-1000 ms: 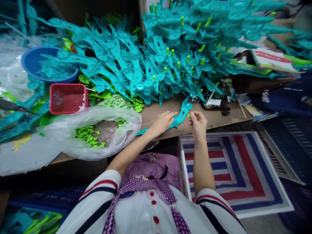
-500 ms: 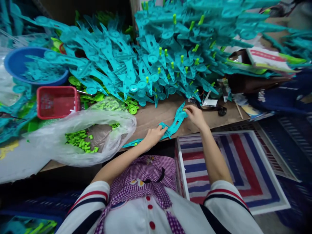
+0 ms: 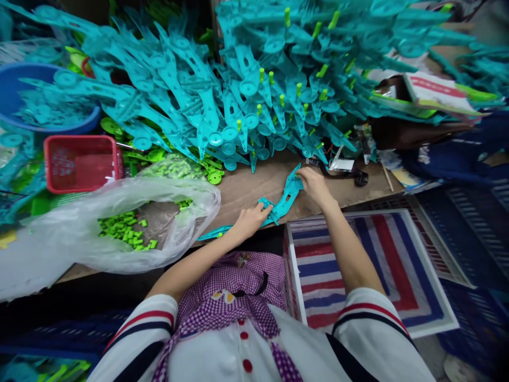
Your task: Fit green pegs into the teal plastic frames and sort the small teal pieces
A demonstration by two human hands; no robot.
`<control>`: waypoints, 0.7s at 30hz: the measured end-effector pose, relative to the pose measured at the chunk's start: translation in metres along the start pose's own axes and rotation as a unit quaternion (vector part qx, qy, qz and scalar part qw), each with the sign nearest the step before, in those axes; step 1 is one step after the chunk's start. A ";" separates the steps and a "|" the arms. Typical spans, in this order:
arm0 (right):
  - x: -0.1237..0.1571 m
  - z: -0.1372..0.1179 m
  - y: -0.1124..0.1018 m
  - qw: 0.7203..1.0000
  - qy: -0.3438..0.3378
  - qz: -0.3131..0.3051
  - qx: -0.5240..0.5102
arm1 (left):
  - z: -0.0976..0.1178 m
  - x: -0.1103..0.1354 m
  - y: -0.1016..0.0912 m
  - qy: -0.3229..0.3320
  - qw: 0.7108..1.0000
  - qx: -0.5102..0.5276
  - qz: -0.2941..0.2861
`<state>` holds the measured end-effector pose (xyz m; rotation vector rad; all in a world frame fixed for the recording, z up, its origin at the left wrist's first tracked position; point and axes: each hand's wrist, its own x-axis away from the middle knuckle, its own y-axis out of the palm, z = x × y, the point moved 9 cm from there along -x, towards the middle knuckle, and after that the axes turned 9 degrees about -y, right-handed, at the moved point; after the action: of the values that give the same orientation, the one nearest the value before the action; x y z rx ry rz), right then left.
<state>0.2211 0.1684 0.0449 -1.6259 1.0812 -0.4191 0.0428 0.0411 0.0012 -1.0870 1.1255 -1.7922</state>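
Observation:
A long teal plastic blade-shaped part point(image 3: 283, 199) lies flat on the brown wooden table point(image 3: 254, 188). My left hand point(image 3: 251, 218) grips its near end, fingers closed round it. My right hand point(image 3: 314, 183) presses down on its far round end with fingers bunched together; whatever sits under the fingertips is hidden. A big heap of the same teal parts point(image 3: 238, 90), many with small lime-green pegs standing in them, fills the back of the table just beyond my hands.
A clear plastic bag point(image 3: 119, 223) with several lime-green pegs lies at the left. Behind it stand a red basket point(image 3: 79, 162) and a blue bowl point(image 3: 43, 95). A red, white and blue striped crate point(image 3: 366, 265) sits below the table edge at right.
The part, held up between both hands a second ago, now lies on the table. My right hand moved from pinching a green peg in the air to pressing on the part's far end.

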 end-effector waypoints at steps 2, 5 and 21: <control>-0.002 -0.001 0.002 1.000 -0.014 -0.018 -0.005 | 0.000 -0.001 0.001 0.004 1.000 0.001 0.002; -0.003 -0.002 0.006 0.999 -0.031 -0.037 -0.005 | -0.001 -0.002 0.003 -0.002 1.000 0.016 0.003; 0.032 -0.057 0.018 0.989 -0.079 -0.121 -0.024 | -0.014 -0.002 -0.016 -0.026 0.986 0.155 0.047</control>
<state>0.1881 0.1090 0.0407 -1.8090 0.7848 -0.4168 0.0286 0.0526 0.0116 -0.8748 0.8188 -1.7819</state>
